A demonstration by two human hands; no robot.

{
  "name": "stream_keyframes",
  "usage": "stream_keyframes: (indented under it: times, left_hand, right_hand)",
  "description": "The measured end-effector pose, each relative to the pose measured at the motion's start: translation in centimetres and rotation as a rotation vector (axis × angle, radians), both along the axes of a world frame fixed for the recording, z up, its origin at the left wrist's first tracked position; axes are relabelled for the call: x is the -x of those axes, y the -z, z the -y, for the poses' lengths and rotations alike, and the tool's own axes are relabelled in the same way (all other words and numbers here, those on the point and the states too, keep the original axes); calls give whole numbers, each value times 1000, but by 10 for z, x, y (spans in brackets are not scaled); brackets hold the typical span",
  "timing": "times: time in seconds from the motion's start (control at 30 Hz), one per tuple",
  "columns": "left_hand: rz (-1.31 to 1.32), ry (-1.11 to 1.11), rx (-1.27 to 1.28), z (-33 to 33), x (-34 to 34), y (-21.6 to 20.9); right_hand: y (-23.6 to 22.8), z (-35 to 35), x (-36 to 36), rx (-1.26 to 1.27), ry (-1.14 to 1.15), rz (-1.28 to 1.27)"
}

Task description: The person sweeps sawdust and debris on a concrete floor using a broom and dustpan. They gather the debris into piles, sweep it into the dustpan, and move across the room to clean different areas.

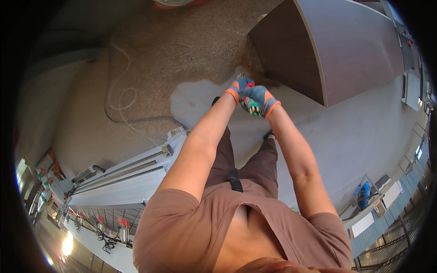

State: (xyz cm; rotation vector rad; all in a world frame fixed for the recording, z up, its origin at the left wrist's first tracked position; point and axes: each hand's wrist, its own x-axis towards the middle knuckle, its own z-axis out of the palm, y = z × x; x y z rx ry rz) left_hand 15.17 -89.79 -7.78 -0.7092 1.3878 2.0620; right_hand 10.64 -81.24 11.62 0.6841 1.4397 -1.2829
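Observation:
Both my hands wear grey-blue gloves with orange cuffs and are close together in front of me at the head view's middle. My left hand (240,87) is closed, slightly farther from me. My right hand (261,99) is wrapped round a green-patterned bundle (253,108) with pale yellow pieces at its near end. A bit of red shows between the gloves, and a tan tip shows just beyond my left hand. Whether these parts belong to one object is hidden by the gloves.
Brown dust and shavings (182,50) cover the floor ahead, with a paler patch by my feet. A hose (127,120) loops at left. A large dark brown panelled box (314,50) stands ahead right. A white machine with rails (123,177) is close on my left.

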Motion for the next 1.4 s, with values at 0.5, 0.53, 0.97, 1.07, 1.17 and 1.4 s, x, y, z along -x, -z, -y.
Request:
stream_keyframes:
  times: [0.5,0.53,0.97,1.07,1.17,1.4]
  left_hand:
    - [43,-510,-626,140,59,-16]
    - [106,-493,-608,138,54,-25]
    - [168,-699,-726,79,-26,-152]
    - [188,-608,-832,77,-43,-226]
    - [183,-571,-879,63,-86,-222]
    - [-19,-664,-693,82,-132,-194]
  right_hand:
    - [-27,143,78,-184,-1103,-476]
    - [-47,144,79,-195,-1225,-536]
    - [-157,57,-17,-208,-1082,-697]
    - [-194,37,-34,-250,-1145,-647]
    - [-187,24,-63,-243,-998,-764]
    - [-277,-8,-50,179,-795,-432]
